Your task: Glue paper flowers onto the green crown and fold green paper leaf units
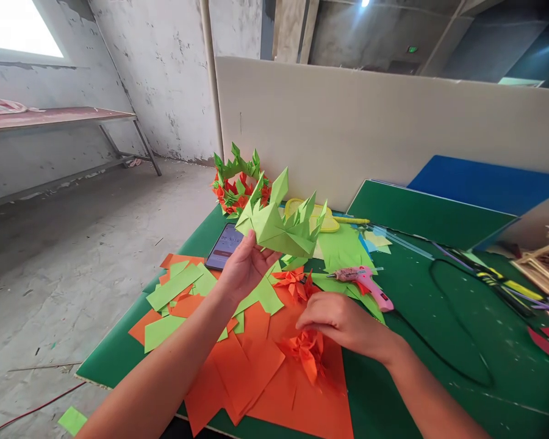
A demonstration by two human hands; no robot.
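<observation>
My left hand (247, 265) grips the lower edge of a light green folded-paper crown (279, 225), lifted above the table with its points upward. My right hand (336, 317) is curled over the orange paper, its fingers drawn together. Just under those fingers sits an orange paper flower (307, 353); whether they pinch any part of it is hidden. Another orange paper flower (293, 285) lies just beyond the hand. A pink glue gun (366, 283) rests on green paper to the right, nozzle pointing left.
Orange sheets (247, 372) and green paper pieces (176, 286) overlap on the green table (416, 360). Behind stand a finished green-and-orange paper wreath (238, 183) and a phone (224, 247). A black cord (457, 366) loops at right, near wooden sticks (544, 262). A tall pale board (370, 134) closes the back.
</observation>
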